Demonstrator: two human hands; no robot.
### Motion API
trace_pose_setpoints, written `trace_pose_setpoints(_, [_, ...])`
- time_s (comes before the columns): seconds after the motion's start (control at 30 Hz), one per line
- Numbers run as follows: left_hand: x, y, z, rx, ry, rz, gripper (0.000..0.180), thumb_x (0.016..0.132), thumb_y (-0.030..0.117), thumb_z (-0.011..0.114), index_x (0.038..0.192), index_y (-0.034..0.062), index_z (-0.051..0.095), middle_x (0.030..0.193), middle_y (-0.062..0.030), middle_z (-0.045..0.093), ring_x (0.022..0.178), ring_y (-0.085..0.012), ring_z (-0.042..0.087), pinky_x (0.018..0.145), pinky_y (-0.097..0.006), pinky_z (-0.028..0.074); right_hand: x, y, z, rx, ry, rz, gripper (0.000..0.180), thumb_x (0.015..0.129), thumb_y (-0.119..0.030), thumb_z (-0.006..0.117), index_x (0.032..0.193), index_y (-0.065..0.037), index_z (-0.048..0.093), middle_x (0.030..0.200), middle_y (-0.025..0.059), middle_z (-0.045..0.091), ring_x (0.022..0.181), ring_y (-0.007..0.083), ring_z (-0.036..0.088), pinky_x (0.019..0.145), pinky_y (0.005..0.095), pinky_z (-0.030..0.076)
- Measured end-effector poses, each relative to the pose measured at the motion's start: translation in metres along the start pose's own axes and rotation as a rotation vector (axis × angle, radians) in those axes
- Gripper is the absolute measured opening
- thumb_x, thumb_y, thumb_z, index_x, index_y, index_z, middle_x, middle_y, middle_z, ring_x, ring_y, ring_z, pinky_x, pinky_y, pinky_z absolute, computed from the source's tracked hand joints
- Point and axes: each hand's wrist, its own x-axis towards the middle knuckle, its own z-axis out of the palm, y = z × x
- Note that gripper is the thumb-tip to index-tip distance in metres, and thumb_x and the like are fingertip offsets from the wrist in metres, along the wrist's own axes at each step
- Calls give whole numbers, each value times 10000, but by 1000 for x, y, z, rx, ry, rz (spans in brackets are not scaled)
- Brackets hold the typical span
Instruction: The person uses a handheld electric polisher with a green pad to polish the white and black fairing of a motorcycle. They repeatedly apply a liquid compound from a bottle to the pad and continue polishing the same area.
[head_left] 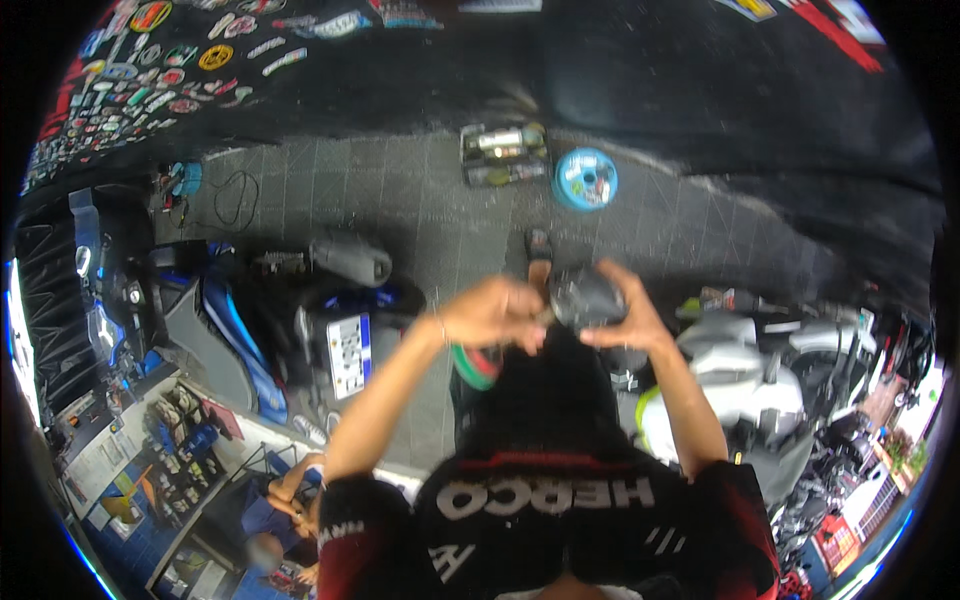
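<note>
In front of my body, my right hand (635,315) grips a dark grey, rounded, shell-like piece (585,297) from its right side, thumb below and fingers above. My left hand (497,315) is just left of that piece, its fingers curled together close to the piece's lower left edge. Whatever those fingers may be pinching is too small and blurred to make out. Under the left hand shows part of a round green and red thing (474,368), partly covered by the hand and my dark clothing.
A blue motorcycle (240,340) stands at left, a white one (740,385) at right. Ahead on the tiled floor are a dark box-like rack (503,155) and a blue round tub (585,180). A cable (237,198) lies far left. Another person (275,515) is at lower left.
</note>
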Motion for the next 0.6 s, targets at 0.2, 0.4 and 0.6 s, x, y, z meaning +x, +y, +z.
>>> trace_pose_setpoints(0.2, [63, -200, -48, -550, 262, -105, 216, 941, 117, 729, 1077, -36, 658, 955, -66, 687, 933, -152, 680, 829, -258, 542, 156, 142, 19, -129, -521, 385, 1127, 548, -466, 954, 1424, 49, 467, 1391, 247, 548, 1328, 366, 512, 1128, 428, 381])
trace_pose_setpoints(0.4, [193, -454, -178, -610, 250, -226, 439, 946, 313, 727, 1242, 5, 628, 1062, -51, 706, 1032, -165, 664, 954, -339, 527, 307, 412, 54, -213, -481, 541, 1305, 512, -546, 944, 1525, 33, 358, 1538, 281, 403, 1448, 402, 375, 1199, 477, 300])
trace_pose_setpoints(0.6, [264, -589, -319, -519, 356, -189, 332, 884, 174, 787, 1153, 24, 663, 931, -65, 730, 868, -132, 693, 868, -280, 554, 426, 556, 102, -191, -266, 420, 1280, 604, -561, 908, 1529, 89, 308, 1520, 319, 400, 1417, 403, 413, 1183, 430, 325])
